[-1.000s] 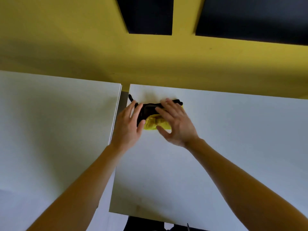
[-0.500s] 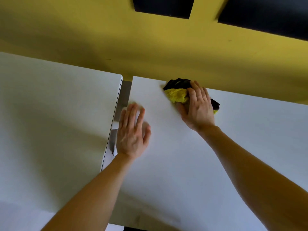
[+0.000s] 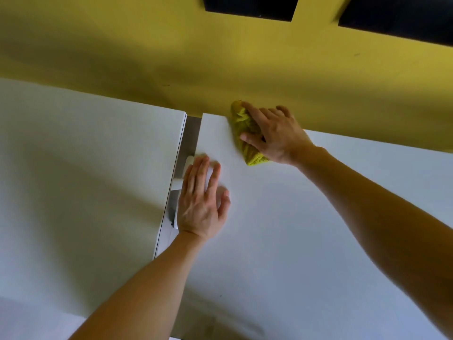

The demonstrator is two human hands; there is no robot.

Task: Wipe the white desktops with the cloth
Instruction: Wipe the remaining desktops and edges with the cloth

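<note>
The cloth [image 3: 246, 133] lies bunched into a long yellow wad at the far edge of the right-hand desktop [image 3: 306, 229], near its left corner, its far tip touching the foot of the yellow wall [image 3: 220, 69]; the right hand [image 3: 277, 133] rests on top of it, forefinger stretched along its length and thumb laid across the near part, pressing rather than clutching, the other fingers only slightly bent behind; the left hand [image 3: 201, 204] lies flat with straight fingers on the same desktop, just beside the gap [image 3: 190, 141] that parts it from the left-hand desktop [image 3: 85, 180], holding nothing and seemingly bracing the person's lean. The cloth looks to me soft, limp and very light, a thing with no stiffness of its own; it should take whatever shape the hand gives it, and on so smooth a white surface it probably glides with little drag; a grip is hardly needed, and I would keep the palm and spread fingers over its middle so that the wad stays under the hand; pushed by one end alone it would likely roll up or slip out, and along the wall its tip may ride up instead of reaching the edge; nothing about it seems fragile.
</note>
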